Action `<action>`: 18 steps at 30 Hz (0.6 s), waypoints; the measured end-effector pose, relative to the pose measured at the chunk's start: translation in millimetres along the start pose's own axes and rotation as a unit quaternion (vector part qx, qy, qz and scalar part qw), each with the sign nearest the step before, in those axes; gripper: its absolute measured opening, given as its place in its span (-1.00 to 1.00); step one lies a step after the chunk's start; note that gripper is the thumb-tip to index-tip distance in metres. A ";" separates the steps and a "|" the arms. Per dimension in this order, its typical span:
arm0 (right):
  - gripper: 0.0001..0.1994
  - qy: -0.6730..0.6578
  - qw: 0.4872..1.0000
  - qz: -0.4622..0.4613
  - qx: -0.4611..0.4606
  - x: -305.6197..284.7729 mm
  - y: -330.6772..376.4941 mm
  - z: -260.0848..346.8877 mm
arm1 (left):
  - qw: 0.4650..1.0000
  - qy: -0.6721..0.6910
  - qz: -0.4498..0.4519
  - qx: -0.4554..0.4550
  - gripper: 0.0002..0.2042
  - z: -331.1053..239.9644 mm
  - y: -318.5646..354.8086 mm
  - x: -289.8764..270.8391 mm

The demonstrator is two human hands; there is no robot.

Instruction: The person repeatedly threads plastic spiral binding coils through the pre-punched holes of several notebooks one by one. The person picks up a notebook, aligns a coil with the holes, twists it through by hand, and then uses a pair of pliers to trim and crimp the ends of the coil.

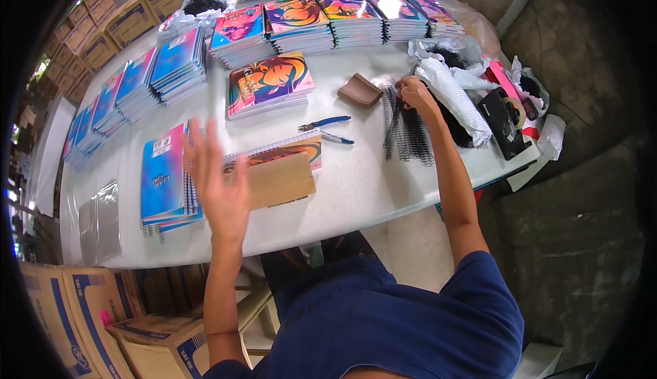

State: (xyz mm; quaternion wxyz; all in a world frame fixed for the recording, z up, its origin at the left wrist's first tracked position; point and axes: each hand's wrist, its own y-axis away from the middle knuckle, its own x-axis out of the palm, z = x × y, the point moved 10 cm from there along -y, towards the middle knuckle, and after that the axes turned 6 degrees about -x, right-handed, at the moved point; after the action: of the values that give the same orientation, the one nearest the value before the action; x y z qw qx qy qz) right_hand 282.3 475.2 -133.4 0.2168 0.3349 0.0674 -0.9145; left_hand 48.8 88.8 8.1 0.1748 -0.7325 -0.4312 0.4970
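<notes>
My left hand (pixel 217 182) hangs open and blurred above the white table (pixel 356 187), fingers spread, holding nothing. It hovers over the near edge of a spiral notebook (pixel 277 170) lying with its brown cardboard back up, next to a short stack of blue notebooks (pixel 164 177). My right hand (pixel 414 95) reaches far right and pinches at a pile of black spiral binding coils (pixel 405 129). Blue-handled pliers (pixel 325 123) and a pen (pixel 337 138) lie between the two hands.
Stacks of colourful notebooks (pixel 321 19) line the far and left sides of the table. One colourful notebook (pixel 269 81) lies alone mid-table, near a brown pouch (pixel 360 91). White coils (pixel 455 98), tape and bags crowd the right end. Cardboard boxes (pixel 82 310) stand at lower left.
</notes>
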 end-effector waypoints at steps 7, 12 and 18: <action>-0.85 -0.115 0.932 0.108 -0.326 47.9 123.5 168.5 | 0.975 -0.144 0.126 0.114 -0.32 -62.7 -9.1 91.9; -0.84 -0.170 0.928 0.143 -0.299 77.9 129.1 171.8 | 0.969 -0.132 0.193 0.085 -0.42 -52.4 -4.7 117.1; -0.86 -0.233 0.894 0.185 -0.337 82.4 128.1 175.4 | 0.972 -0.103 0.196 0.078 -0.46 -49.4 -8.0 118.5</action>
State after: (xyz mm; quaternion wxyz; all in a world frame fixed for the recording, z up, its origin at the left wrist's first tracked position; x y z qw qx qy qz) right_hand 180.4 284.3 -49.1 0.4909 0.0260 0.2557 -0.8324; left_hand 104.5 197.2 -32.9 0.0853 -0.7316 -0.2542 0.6268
